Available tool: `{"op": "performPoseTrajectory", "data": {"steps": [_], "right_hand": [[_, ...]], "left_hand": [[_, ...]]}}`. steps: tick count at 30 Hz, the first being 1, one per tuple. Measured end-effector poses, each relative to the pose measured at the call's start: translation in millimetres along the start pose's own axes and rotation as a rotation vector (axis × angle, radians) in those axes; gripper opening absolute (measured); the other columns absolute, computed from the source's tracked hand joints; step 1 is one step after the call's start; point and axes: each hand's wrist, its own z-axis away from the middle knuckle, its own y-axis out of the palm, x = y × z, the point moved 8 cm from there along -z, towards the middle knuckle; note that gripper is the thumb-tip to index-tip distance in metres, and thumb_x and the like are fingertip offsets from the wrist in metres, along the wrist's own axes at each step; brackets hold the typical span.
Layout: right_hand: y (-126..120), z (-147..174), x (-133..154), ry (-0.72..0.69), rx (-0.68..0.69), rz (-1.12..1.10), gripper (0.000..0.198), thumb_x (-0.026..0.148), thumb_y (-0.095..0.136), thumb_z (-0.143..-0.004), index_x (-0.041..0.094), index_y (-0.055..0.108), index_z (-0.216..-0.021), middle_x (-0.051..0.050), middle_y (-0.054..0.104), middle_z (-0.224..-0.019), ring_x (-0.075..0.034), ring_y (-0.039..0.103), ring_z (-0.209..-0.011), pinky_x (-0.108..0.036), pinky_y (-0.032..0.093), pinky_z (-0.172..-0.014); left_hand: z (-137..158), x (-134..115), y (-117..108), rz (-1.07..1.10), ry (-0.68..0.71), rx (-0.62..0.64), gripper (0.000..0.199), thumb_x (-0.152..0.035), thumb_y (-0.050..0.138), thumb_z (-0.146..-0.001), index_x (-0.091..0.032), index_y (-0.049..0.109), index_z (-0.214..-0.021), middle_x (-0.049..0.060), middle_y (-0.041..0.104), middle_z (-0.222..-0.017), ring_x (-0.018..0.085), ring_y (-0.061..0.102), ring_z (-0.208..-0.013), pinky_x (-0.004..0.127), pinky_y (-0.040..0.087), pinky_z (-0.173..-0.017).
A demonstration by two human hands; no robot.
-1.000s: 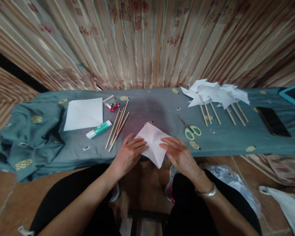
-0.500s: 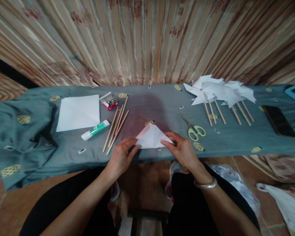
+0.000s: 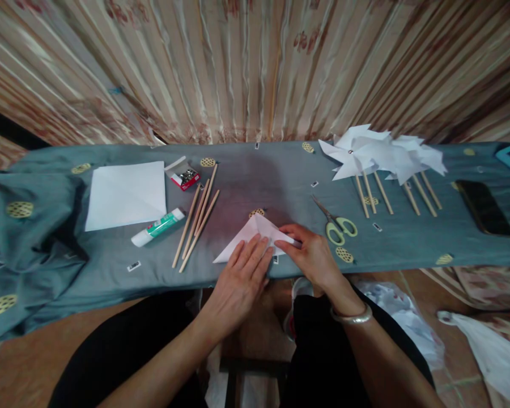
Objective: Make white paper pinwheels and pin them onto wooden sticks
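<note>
A white sheet of paper [image 3: 239,242], folded into a triangle, lies near the front edge of the cloth-covered table with its peak pointing away from me. My left hand [image 3: 243,275] rests flat across its middle, fingers stretched out and pressing on it. At the right corner, my right hand [image 3: 310,250] pinches the paper between thumb and fingers. Green-handled scissors [image 3: 335,222] lie just right of that hand, blades pointing away. To the left are several wooden sticks [image 3: 196,218].
A glue stick [image 3: 158,227], a stack of white paper [image 3: 127,195] and an open red box of pins [image 3: 184,174] lie at the left. White paper pinwheels [image 3: 363,150] on sticks overlap at the back right, beside a dark phone [image 3: 484,207]. Bunched cloth [image 3: 34,232] covers the far left.
My left hand has let go of the paper's left corner and moved right, flattening onto its middle. The right hand still pinches the right corner. The view has shifted slightly.
</note>
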Motion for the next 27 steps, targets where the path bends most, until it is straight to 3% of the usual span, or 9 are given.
{"op": "performPoseTrajectory", "data": {"steps": [8,27], "right_hand": [[-0.4,2.5,-0.1,0.039,0.005,-0.02,0.022,0.03,0.064,-0.084,0.022,0.069,-0.104,-0.004,0.077,-0.094,-0.022,0.073,-0.081,-0.032,0.053,-0.074],[-1.0,3.8,-2.4,0.056,-0.019,-0.003,0.022,0.033,0.06,-0.086,0.021,0.07,-0.101,-0.005,0.077,-0.092,-0.021,0.071,-0.078,-0.031,0.051,-0.071]], "left_hand": [[-3.4,8.2,12.7,-0.019,-0.039,0.074,0.058,-0.032,0.055,-0.092,-0.004,0.04,-0.14,0.023,0.044,-0.149,0.036,0.038,-0.141,0.054,0.038,-0.112],[-6.2,11.3,20.3,-0.001,-0.074,0.118,0.064,-0.037,0.057,-0.091,-0.004,0.037,-0.143,0.023,0.041,-0.151,0.034,0.036,-0.143,0.053,0.033,-0.115]]}}
